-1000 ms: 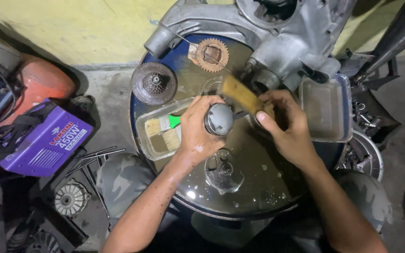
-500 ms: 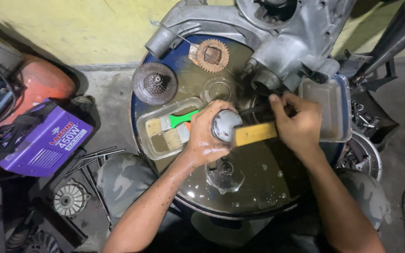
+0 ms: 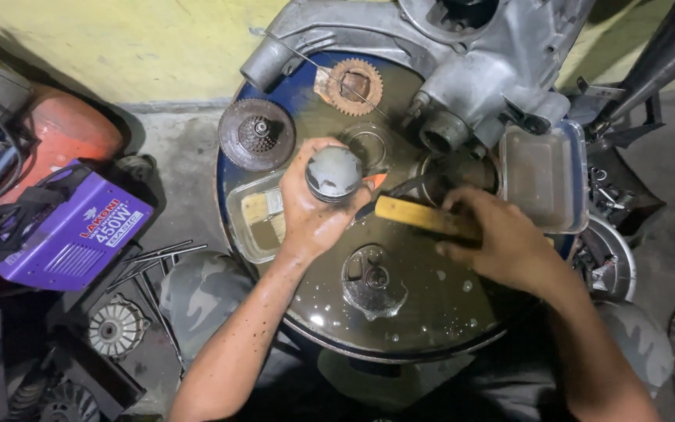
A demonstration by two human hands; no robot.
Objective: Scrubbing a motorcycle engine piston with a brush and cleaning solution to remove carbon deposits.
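Observation:
My left hand (image 3: 310,215) grips a round grey metal piston (image 3: 335,173) and holds it upright above the oily drum top (image 3: 400,312). My right hand (image 3: 498,242) holds a paintbrush by its yellow wooden handle (image 3: 416,215); its dark bristle end (image 3: 362,211) points left at the side of the piston. Under my left hand sits a clear plastic tray (image 3: 253,223) with murky liquid and another brush in it.
A grey engine casing (image 3: 462,55) lies across the drum's far side, with a rusty sprocket (image 3: 355,84) and a clutch disc (image 3: 257,133) nearby. A clear container (image 3: 544,176) sits at right. A purple machine box (image 3: 64,227) and loose parts lie on the floor at left.
My left hand has lifted the piston up and left. My right hand has swung the brush from upright to lying flat, bristles now pointing left at the piston.

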